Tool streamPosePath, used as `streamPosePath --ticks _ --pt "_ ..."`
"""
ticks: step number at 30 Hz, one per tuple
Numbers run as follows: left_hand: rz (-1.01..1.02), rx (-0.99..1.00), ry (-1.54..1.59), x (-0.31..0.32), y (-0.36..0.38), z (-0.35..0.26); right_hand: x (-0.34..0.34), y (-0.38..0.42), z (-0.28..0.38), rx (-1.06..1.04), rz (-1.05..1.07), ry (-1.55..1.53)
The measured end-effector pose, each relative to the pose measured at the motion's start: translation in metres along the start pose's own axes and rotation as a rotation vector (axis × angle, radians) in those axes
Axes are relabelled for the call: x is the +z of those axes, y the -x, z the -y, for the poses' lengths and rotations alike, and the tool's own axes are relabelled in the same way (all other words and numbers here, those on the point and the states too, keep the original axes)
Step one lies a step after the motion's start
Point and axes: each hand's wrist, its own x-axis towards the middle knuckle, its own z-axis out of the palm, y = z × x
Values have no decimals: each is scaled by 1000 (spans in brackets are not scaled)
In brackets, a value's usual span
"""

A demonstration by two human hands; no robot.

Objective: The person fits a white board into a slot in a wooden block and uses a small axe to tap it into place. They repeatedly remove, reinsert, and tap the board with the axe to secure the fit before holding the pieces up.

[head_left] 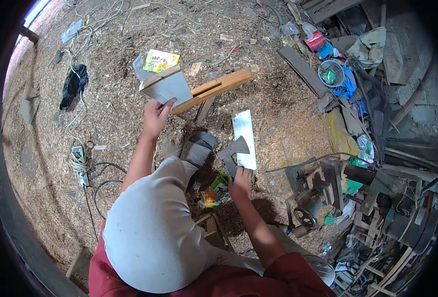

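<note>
My left hand [155,118] is closed on the lower edge of a grey-faced wooden block [169,88], thumb on its flat face. That block overlaps the near end of a long, slotted wooden beam [226,83]. Lower right, my right hand [241,184] is wrapped round the handle of a hatchet [237,147], its dark head pointing away from me. Behind the hatchet lies a narrow white board [245,129], its near end right at my right fingers. My shoe [198,150] rests on the ground between both hands.
Wood chips cover the ground. A yellow packet [160,61] lies beyond the block. To the left are a black bag [74,86] and a power strip [79,159] with cords. A bench vise [308,210], a bucket [331,74] and scrap wood crowd the right.
</note>
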Motion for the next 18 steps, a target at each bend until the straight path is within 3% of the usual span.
streamPosePath --ticks 3,5,9,12,16,18 --pt "6 6 -4 -1 0 -6 -2 -4 -7 60 10 52" --pt "6 1 -93 -1 -1 -10 -8 -17 -11 175 278 31" --pt "-34 106 19 1 -4 -4 -20 -36 -17 120 490 17" --pt "21 22 -75 -4 -5 3 -27 -37 -19 167 625 -473" --pt "49 70 -27 -4 -6 11 -35 -41 3 246 631 -798" --pt "59 53 -9 -4 -4 10 -91 -50 60 393 620 -1251"
